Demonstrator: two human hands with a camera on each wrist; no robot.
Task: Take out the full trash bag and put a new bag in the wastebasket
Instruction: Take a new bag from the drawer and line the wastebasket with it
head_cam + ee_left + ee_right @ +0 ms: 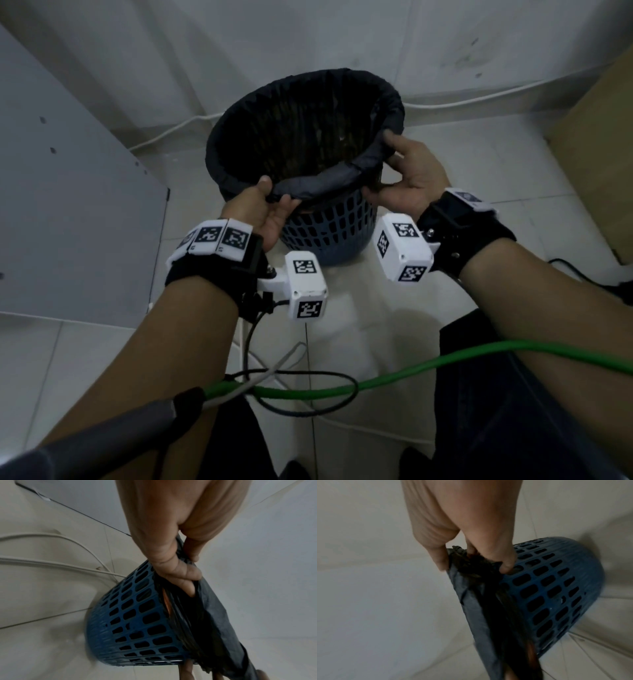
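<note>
1. The floor (479,164) is pale glossy tile with thin grout lines; it carries the basket in a corner by the wall, with a grey panel (68,171) to its left.
2. The basket (329,233) is a round blue plastic tub, tapering downward, its wall a lattice of rounded slots. It stands upright on the floor, likely so the bag can be peeled upward off the rim.
3. The bag (308,137) is thin black film, crinkled and slightly shiny. It lines the basket and its edge is folded over the far rim, while the near edge is lifted clear of the rim between the two hands. What it contains is too dark to tell.
4. The right hand (411,178) has its grip closed on the bag's edge at the near right, thumb inside and fingers below.
5. The left hand (263,209) pinches the bag's rolled edge at the near left, thumb on top.
6. Judgement: both hands hold the near hem to free it, the first part of removing the bag; the far hem remains to be unhooked.
7. A green cable (376,380) and thinner black and white leads trail over the floor near the person.
</note>
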